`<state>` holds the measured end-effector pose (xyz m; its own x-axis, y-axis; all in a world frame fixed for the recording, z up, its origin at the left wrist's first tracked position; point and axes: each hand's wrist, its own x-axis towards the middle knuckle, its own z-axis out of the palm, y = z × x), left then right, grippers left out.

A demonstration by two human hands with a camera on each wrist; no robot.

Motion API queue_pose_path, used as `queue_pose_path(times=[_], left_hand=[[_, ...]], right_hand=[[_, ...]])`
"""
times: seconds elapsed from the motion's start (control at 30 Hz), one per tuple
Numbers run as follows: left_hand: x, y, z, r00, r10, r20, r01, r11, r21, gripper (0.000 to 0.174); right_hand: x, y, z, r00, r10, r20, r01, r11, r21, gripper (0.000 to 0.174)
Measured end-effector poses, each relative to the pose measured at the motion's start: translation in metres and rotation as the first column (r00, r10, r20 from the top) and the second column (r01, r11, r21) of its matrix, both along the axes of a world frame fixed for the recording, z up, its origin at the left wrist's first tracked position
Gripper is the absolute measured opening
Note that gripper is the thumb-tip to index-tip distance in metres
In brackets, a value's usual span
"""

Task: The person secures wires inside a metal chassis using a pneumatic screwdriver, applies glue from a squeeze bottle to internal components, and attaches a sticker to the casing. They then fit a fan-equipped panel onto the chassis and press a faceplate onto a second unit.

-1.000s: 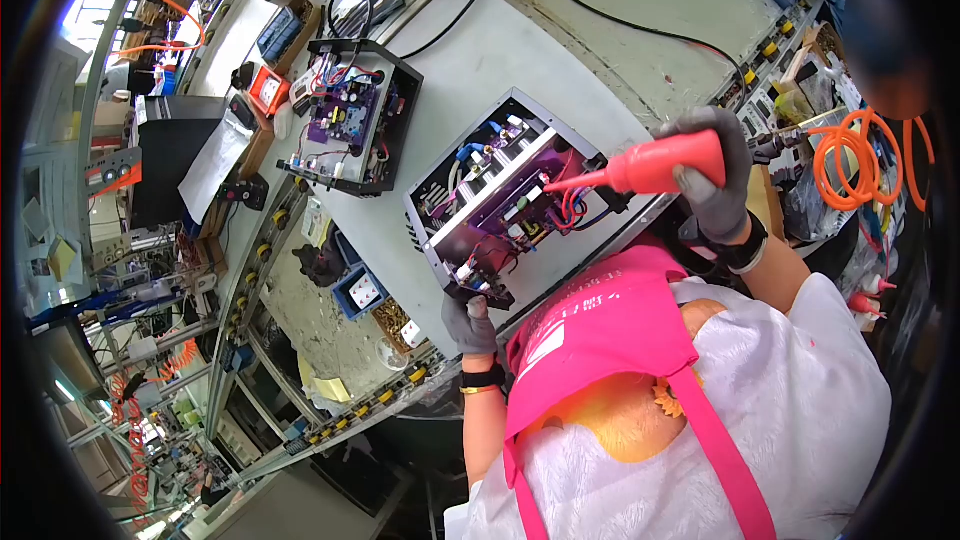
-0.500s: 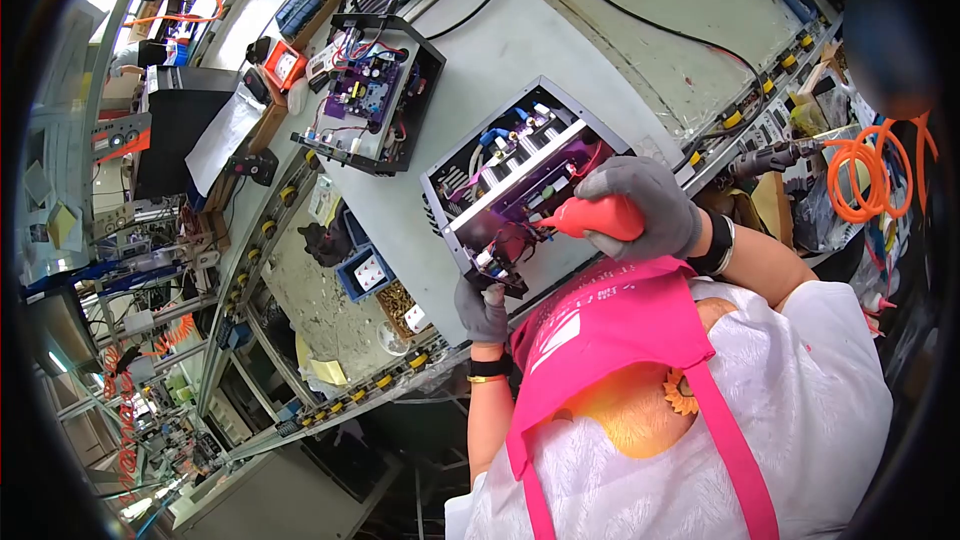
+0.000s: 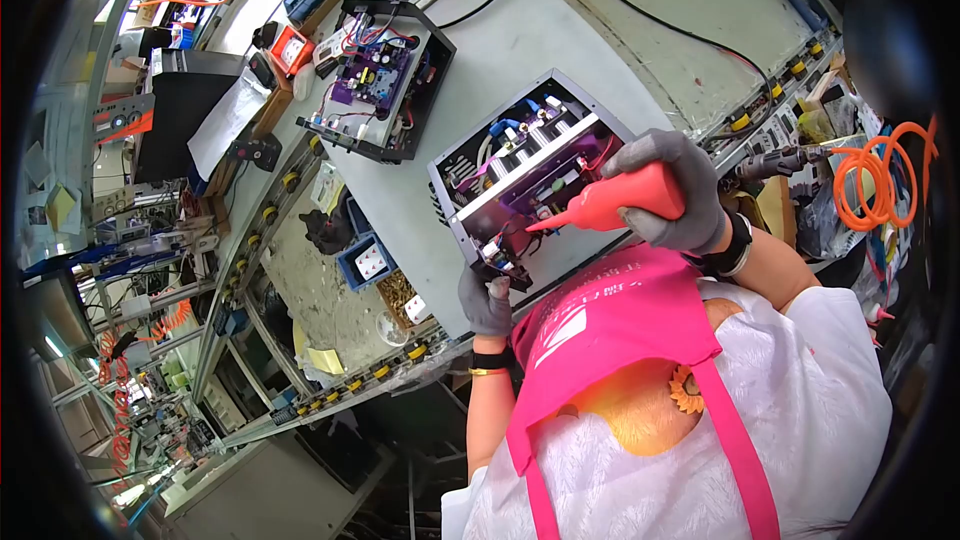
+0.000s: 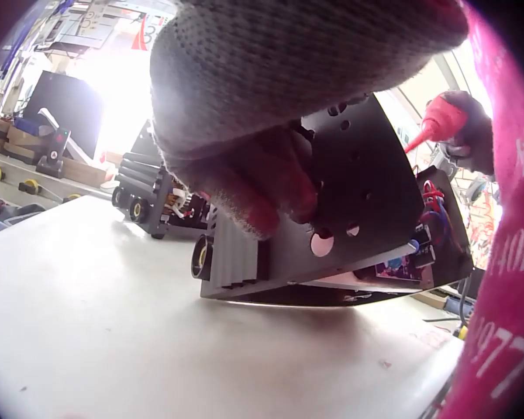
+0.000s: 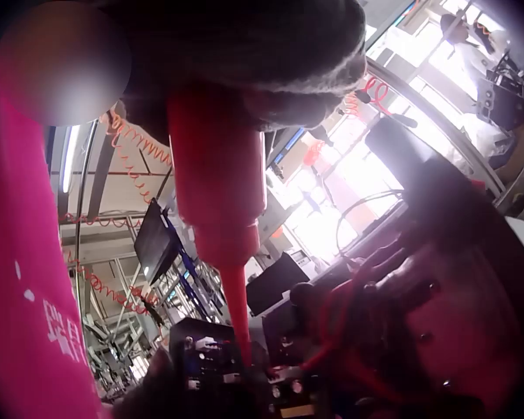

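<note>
My gloved right hand (image 3: 700, 190) grips a red squeeze bottle (image 3: 600, 208) with a long tapered nozzle. The nozzle points down into an uncovered metal electronics case (image 3: 458, 228), close over the wires and parts near its left end. In the right wrist view the bottle (image 5: 217, 188) hangs nozzle down above the circuit parts. My gloved left hand (image 3: 486, 302) holds the near left corner of the case. Seen from the left wrist, its fingers (image 4: 244, 196) curl over the dark panel (image 4: 358, 175) beside the ribbed heat sink. The case sits tilted over the white board.
A second uncovered case (image 3: 385, 80) with a purple circuit board stands behind on the white board (image 3: 420, 210). Left of it lie blue bins (image 3: 368, 262) and a tray of screws (image 3: 398, 295). A power driver (image 3: 780, 162) and coiled orange hose (image 3: 870, 180) are at right.
My right hand has moved the bottle left and nearer to me, bringing its nozzle from the case's middle to its left end. The left hand keeps its hold. The head view has shifted slightly.
</note>
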<state>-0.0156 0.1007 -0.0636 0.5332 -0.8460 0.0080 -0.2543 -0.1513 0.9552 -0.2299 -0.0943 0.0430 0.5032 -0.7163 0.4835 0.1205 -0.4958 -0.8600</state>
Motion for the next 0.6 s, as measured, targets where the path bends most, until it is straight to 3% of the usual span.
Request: queue_pose_path(times=[0.17, 0.6], left_hand=[[0.002, -0.002, 0.002, 1.000, -0.019, 0.020, 0.019, 1.000, -0.006, 0.071], [0.004, -0.001, 0.003, 0.999, -0.045, 0.018, 0.045, 0.998, 0.037, 0.079]], right_hand=[[0.036, 0.006, 0.009, 0.994, 0.082, 0.071, -0.079, 0.996, -0.050, 0.038], [0.051, 0.006, 0.011, 0.988, 0.157, -0.008, -0.156, 0.981, -0.111, 0.038]])
